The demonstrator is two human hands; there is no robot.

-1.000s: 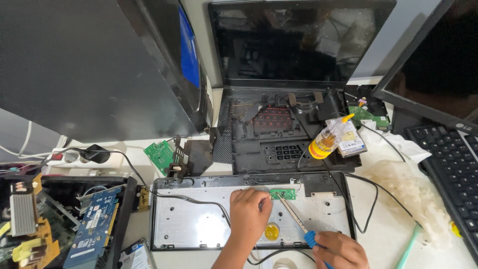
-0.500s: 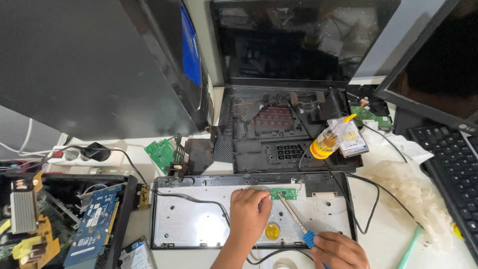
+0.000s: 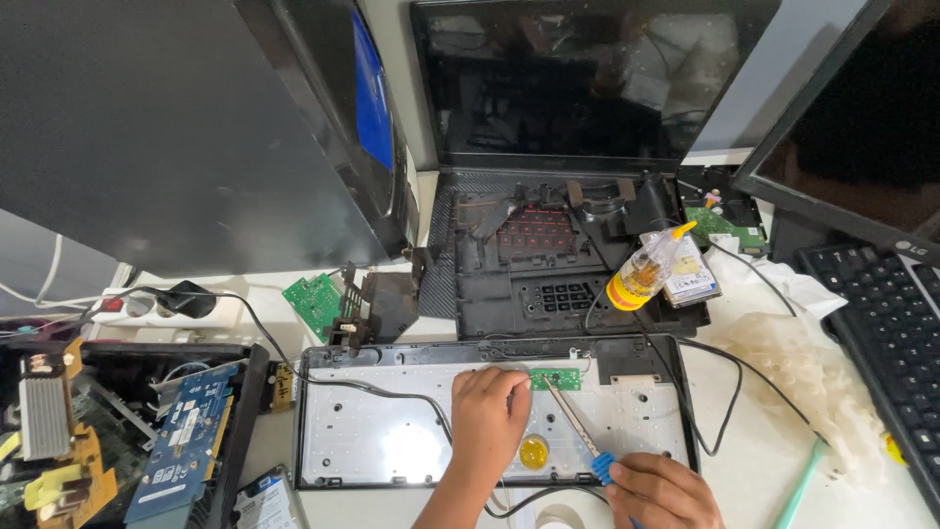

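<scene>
Left hand [image 3: 487, 423] lies palm-down on the inner plate of an opened keyboard shell [image 3: 392, 446], fingers curled, fingertips at the left edge of one small green circuit board [image 3: 555, 379]. Can't tell if it pinches the board or just steadies it.

Right hand [image 3: 661, 490] is closed round a blue-handled tool [image 3: 580, 428], one thin metal shaft running up and left, tip touching or just at the green board's lower edge. Can't tell which kind of tool.

The keyboard shell sits flat on the desk [image 3: 774, 460] at bottom centre. One round yellow piece [image 3: 534, 452] lies on the plate between the two hands. One black cable [image 3: 372, 390] crosses the plate from the left; another black cable [image 3: 715, 392] loops off its right end.

Behind it: one open laptop [image 3: 548, 147], screen dark, base stripped, red-lit part showing inside. One yellow squeeze bottle [image 3: 646, 266] lies tilted on the laptop's right edge, over one bare hard drive [image 3: 693, 279].

Counts elsewhere:
- 2 more dark monitors: one large at left [image 3: 186, 127], one at right [image 3: 862, 118].
- 1 black keyboard [image 3: 881, 333] far right.
- 1 loose green board [image 3: 313, 304] left of the laptop.
- 1 open computer case [image 3: 108, 441] bottom left, one blue card [image 3: 186, 441] in it.
- 1 white power strip [image 3: 147, 309] with a black plug.
- 1 crumpled plastic bag [image 3: 813, 382] right of the shell.
</scene>
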